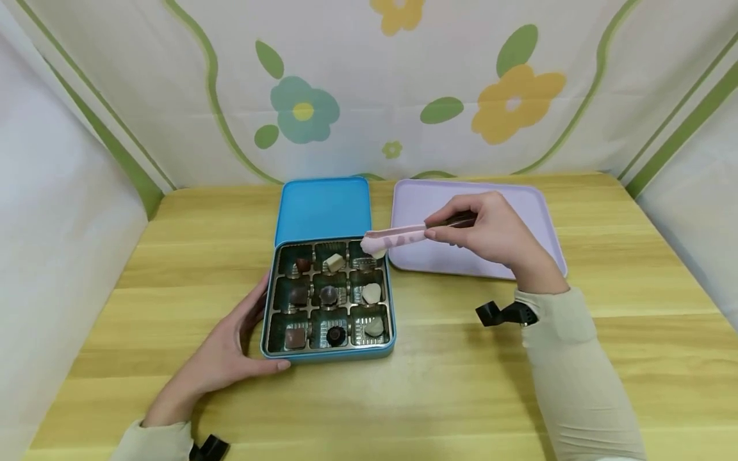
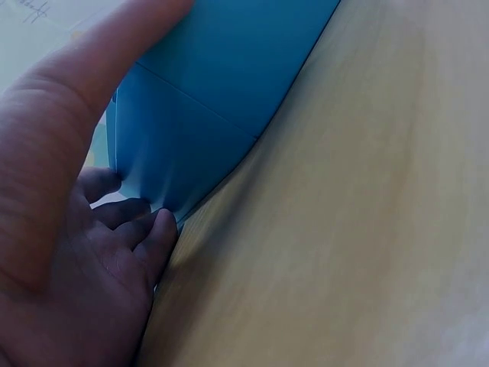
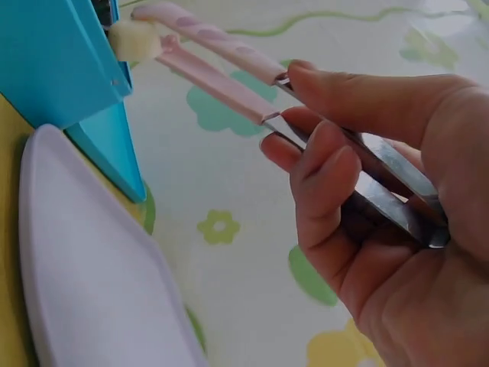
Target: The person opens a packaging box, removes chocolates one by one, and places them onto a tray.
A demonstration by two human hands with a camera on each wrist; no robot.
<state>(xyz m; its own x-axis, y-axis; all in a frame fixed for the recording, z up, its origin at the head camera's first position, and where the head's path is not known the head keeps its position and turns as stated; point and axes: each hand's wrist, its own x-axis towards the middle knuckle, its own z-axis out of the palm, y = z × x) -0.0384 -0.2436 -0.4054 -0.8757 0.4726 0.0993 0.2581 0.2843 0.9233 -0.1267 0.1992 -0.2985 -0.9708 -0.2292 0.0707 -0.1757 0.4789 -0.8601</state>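
My right hand (image 1: 490,234) holds metal tongs (image 3: 218,42) with pink patterned tips, pinched between thumb and fingers. Between the tips sits a cream-white chocolate (image 3: 134,40), over the back-right compartment of the blue tin (image 1: 334,354). My left hand (image 1: 225,352) grips the tin's near left corner, thumb along the front wall and fingers against the left side. Inside the tin's gold divided insert lie a white block chocolate (image 1: 334,262), a white chocolate (image 1: 371,293), a pale chocolate (image 1: 374,326), a dark round chocolate (image 1: 336,335), a brown square chocolate (image 1: 295,338) and several other dark pieces.
The tin's blue lid (image 1: 324,208) lies folded back behind it. A lilac tray (image 1: 473,264) rests on the wooden table (image 1: 450,397) to the right of the tin, under my right hand. A white flowered cloth (image 1: 369,89) hangs behind the table.
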